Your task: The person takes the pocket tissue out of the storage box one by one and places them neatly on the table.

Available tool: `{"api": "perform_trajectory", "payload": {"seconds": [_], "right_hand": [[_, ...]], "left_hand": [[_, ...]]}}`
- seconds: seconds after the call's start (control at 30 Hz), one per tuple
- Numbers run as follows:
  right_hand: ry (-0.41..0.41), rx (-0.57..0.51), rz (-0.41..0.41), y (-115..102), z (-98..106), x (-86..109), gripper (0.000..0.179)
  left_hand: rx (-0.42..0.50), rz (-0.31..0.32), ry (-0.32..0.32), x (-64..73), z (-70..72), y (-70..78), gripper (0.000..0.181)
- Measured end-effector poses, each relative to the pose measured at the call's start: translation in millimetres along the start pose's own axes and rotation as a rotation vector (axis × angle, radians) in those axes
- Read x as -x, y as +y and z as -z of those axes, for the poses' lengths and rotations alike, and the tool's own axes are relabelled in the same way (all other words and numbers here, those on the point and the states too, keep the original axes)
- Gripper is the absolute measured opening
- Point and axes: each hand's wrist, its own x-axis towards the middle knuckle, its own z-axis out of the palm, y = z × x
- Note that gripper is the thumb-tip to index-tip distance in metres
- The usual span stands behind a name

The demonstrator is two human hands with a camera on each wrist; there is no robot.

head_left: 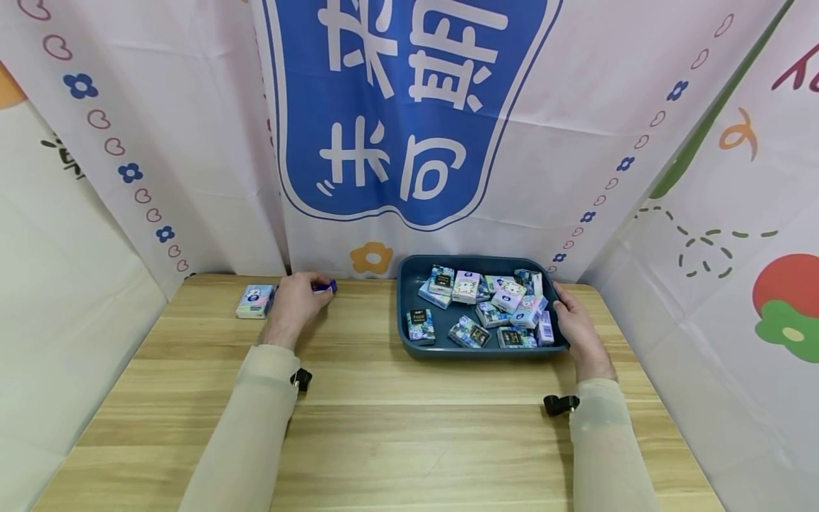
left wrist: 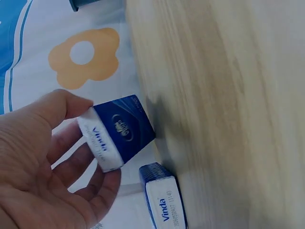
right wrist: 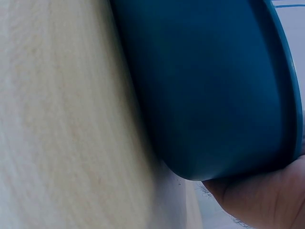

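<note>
My left hand (head_left: 297, 302) pinches a small blue-and-white Vinda tissue pack (left wrist: 116, 131) between thumb and fingers, tilted near the table's back edge. In the head view only a dark blue end shows past the fingers. Beside that hand stands another Vinda pack (left wrist: 164, 202), and a pastel tissue pack (head_left: 255, 301) lies to its left in the head view. My right hand (head_left: 579, 327) grips the right side of a dark blue tray (head_left: 404, 284), thumb at the rim; its other fingers are mostly hidden. Several small tissue packs (head_left: 469, 332) lie loosely in the tray.
The wooden table (head_left: 409, 441) meets a printed white curtain (head_left: 339, 235) at its back edge. Another white sheet (head_left: 691, 313) hangs along the right side. A small black wrist camera (head_left: 560, 405) sits on the right sleeve.
</note>
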Motion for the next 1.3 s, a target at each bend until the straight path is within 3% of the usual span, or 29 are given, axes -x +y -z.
{"api": "perform_trajectory", "payload": {"seconds": [0.2,0.4,0.53,1.03,1.3], "right_hand": [[-0.001,-0.004,-0.002,0,0,0.3,0.062],[0.0,-0.006,0.018,0,0,0.2,0.063],[0.003,-0.002,0.026,0,-1,1.0,0.063],[0.008,-0.004,0.004,-1,-2,1.8,0.063],[0.006,0.002,0.01,-1,-2,2.0,0.063]], "left_hand": [[-0.061,0.017,-0.036,3.2,-2.7,-1.1,0.042],[-0.15,-0.018,-0.067,5.1,-6.9,-3.0,0.04],[-0.176,-0.041,-0.055,7.3,-8.2,-2.4,0.037],[-0.199,-0.001,-0.039,11.0,-5.8,4.7,0.044],[-0.126,-0.092,0.036,14.7,-14.6,18.0,0.041]]}}
